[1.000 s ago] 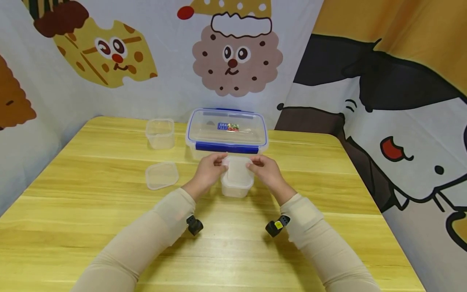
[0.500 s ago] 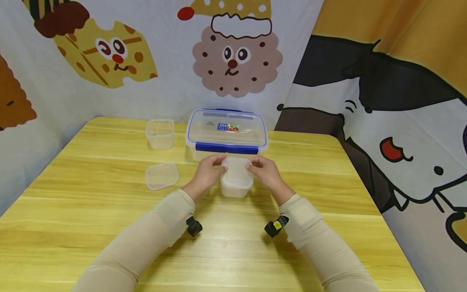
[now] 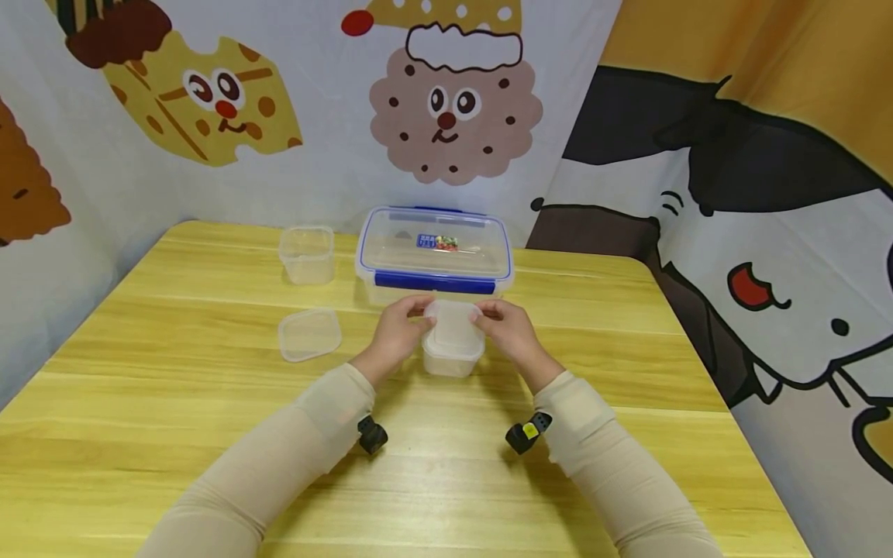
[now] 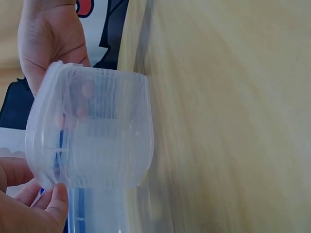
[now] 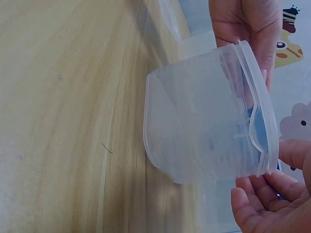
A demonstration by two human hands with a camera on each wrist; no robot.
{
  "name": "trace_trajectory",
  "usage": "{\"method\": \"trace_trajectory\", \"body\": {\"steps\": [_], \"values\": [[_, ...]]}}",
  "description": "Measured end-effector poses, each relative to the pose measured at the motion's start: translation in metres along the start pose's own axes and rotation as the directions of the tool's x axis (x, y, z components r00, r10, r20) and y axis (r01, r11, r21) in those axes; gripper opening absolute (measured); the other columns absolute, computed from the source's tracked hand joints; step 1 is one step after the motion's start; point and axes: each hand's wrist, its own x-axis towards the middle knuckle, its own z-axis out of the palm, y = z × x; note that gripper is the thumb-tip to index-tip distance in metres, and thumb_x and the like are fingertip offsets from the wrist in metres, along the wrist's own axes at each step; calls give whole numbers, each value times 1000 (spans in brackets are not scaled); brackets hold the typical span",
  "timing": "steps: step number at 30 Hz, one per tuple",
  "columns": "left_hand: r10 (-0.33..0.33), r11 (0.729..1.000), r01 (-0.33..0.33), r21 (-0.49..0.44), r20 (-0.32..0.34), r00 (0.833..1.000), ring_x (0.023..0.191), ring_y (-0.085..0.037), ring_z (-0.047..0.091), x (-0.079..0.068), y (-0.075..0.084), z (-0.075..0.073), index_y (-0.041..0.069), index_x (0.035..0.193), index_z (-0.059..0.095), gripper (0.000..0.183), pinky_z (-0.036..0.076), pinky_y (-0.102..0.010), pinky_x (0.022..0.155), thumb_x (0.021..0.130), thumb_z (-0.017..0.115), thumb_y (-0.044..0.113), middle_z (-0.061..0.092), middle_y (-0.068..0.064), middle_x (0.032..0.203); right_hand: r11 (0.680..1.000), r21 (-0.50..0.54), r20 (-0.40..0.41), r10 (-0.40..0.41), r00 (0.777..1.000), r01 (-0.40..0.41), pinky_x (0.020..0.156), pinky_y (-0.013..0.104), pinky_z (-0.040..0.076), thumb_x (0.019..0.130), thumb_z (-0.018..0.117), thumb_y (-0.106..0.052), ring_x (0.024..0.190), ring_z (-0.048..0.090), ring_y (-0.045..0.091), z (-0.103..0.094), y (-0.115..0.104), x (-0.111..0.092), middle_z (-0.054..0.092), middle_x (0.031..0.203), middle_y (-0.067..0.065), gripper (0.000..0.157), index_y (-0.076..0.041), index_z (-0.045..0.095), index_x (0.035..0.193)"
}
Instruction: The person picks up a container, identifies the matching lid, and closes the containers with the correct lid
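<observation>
Between both hands, a small clear plastic container point(image 3: 452, 366) stands upright on the table with a translucent lid point(image 3: 456, 325) over its top. My left hand point(image 3: 399, 333) pinches the lid's left edge at the rim, thumb on top. On the opposite side, my right hand point(image 3: 511, 329) does the same. In the left wrist view, the fingertips point(image 4: 59, 199) of the left hand press at the rim from below. The right wrist view shows the right hand point(image 5: 272, 204) at the lid's edge, with a narrow gap visible along part of the rim.
Directly behind stands a large clear food box point(image 3: 436, 252) with blue clips. To the left are a second small container point(image 3: 308, 260), without a lid, and a loose lid point(image 3: 310, 335) flat on the wooden table point(image 3: 446, 480). A printed curtain point(image 3: 328, 155) hangs behind the table.
</observation>
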Motion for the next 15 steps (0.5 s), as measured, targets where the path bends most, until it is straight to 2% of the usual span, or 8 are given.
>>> {"method": "trace_trajectory", "body": {"steps": [15], "values": [[-27,1000,27,12,12,1000,111,-26,49,1,-2,1,3,116,57,30,44,-37,91,85,56,1,54,-12,119,1000,3,24,29,999,-29,87,36,45,88,57,-22,102,53,24,1,3,-2,59,112,13,31,-3,59,112]]}}
